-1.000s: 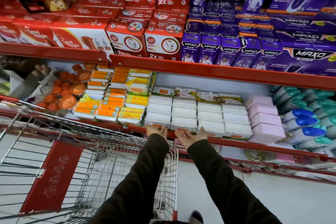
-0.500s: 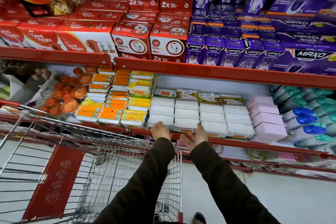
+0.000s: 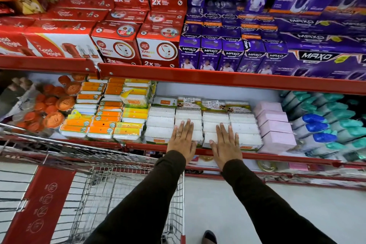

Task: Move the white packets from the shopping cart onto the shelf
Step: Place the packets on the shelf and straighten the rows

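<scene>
Several rows of white packets (image 3: 243, 130) lie stacked on the lower red shelf (image 3: 257, 155), in the middle. My left hand (image 3: 183, 139) rests flat, palm down, on the front packets of one middle row. My right hand (image 3: 225, 141) lies flat on the row beside it, fingers spread. Neither hand grips anything. The wire shopping cart (image 3: 95, 194) stands at the lower left, its basket showing no packets in the visible part.
Orange and yellow packets (image 3: 103, 123) sit left of the white ones, pink boxes (image 3: 275, 127) and blue and green-capped bottles (image 3: 326, 128) to the right. Red and purple boxes (image 3: 198, 45) fill the upper shelf. White floor lies below, with a shoe (image 3: 210, 237).
Both hands rose from the shelf's front edge and now lie flat on top of the front white packets. The camera moved closer to the shelf.
</scene>
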Motion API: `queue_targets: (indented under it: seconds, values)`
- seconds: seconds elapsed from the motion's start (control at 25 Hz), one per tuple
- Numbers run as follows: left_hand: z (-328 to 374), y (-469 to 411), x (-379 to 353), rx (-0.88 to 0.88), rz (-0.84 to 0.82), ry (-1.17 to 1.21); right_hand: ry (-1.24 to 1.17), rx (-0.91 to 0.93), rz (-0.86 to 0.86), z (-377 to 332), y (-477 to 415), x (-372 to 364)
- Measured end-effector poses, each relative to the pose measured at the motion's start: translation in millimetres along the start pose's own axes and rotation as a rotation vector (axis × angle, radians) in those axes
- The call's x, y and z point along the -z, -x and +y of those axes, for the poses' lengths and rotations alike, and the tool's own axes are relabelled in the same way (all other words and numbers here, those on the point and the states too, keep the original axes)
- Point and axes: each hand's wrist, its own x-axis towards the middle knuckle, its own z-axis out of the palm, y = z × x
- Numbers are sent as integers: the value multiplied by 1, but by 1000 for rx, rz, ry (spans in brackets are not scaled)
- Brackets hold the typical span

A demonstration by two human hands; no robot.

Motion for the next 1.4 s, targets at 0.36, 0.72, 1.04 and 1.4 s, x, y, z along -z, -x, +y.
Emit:
queue_targets:
  seconds: [0.36,0.72,1.04,1.4]
  values:
    - [37,-11,5,-47,64,-47,-71,-17,69,34,-4,8]
    - [76,-23,-9,-90,31,-63,-41,-73,21,81,-1,2]
    - [17,-10,11,128,124,-26,-50,84,23,13,-19,17]
    - [-23,4,18,221,54,31,-30,52,-34,-4,-12,19]
